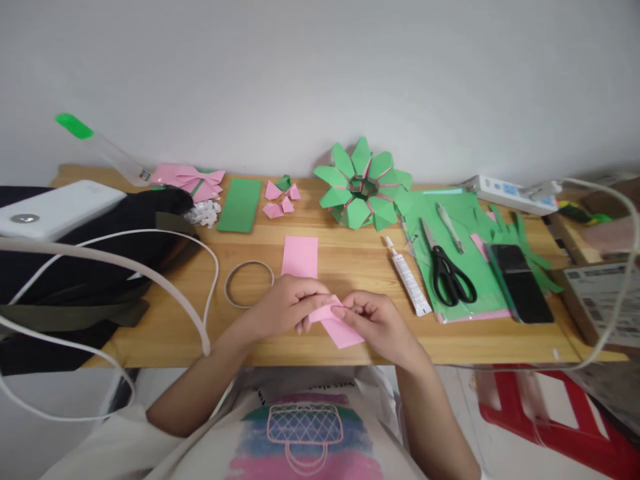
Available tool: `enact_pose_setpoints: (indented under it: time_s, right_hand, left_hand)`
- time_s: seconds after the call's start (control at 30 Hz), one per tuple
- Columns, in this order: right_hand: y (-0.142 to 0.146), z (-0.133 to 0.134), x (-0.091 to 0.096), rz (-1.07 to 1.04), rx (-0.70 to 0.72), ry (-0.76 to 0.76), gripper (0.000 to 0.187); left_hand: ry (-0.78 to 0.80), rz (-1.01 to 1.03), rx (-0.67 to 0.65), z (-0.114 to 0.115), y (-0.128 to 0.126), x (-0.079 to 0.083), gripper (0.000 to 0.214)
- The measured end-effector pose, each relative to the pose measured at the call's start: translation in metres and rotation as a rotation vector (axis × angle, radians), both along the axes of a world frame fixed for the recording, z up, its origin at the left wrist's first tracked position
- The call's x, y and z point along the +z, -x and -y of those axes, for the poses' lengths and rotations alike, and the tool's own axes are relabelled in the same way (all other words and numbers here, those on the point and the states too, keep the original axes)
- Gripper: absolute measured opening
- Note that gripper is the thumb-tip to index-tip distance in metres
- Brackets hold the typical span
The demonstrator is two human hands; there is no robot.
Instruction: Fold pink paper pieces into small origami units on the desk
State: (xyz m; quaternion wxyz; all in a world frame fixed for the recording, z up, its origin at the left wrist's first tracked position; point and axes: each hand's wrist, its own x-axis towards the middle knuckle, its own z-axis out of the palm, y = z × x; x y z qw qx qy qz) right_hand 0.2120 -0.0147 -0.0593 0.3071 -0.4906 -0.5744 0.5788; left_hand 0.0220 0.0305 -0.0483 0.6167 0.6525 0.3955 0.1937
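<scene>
My left hand (287, 303) and my right hand (373, 321) meet near the front edge of the wooden table (350, 267), both pinching a small pink paper piece (337, 325) that is partly folded. Its lower corner pokes out below my fingers. Another flat pink paper rectangle (300, 256) lies just behind my left hand. A green and pink folded paper ring (363, 183) sits at the back middle of the table.
A tape ring (249, 283) lies left of my hands. A glue tube (407, 275), scissors (447, 267), a phone (520, 282) and green sheets (460, 230) are to the right. Small folded pink pieces (281, 198) and a green rectangle (241, 204) lie at the back left. A black bag (90, 260) with white cables covers the left end.
</scene>
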Motion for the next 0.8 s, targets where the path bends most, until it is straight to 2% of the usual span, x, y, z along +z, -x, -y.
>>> enact_pose_setpoints:
  time_s: [0.3,0.43,0.57,0.6,0.7,0.8]
  right_hand:
    - [0.011,-0.012,-0.007,0.084,0.093,-0.081,0.039]
    - [0.016,-0.018,-0.015,0.150,0.125,-0.120,0.041]
    - [0.020,-0.031,-0.027,0.286,0.021,-0.210,0.039]
    - [0.021,-0.034,-0.030,0.330,-0.016,-0.238,0.038]
    - [0.026,-0.041,-0.036,0.459,-0.120,-0.319,0.032]
    - [0.029,-0.038,-0.032,0.562,-0.230,-0.414,0.032]
  left_hand:
    - [-0.044,-0.007,0.039,0.006,0.012,-0.017,0.027]
    - [-0.168,-0.128,0.151,0.012,0.026,-0.022,0.025]
    - [-0.361,-0.358,0.439,0.018,0.053,-0.024,0.023]
    - [-0.394,-0.411,0.476,0.020,0.060,-0.025,0.021]
    - [-0.455,-0.504,0.467,0.027,0.071,-0.029,0.009]
    - [-0.483,-0.509,0.446,0.034,0.070,-0.030,0.011]
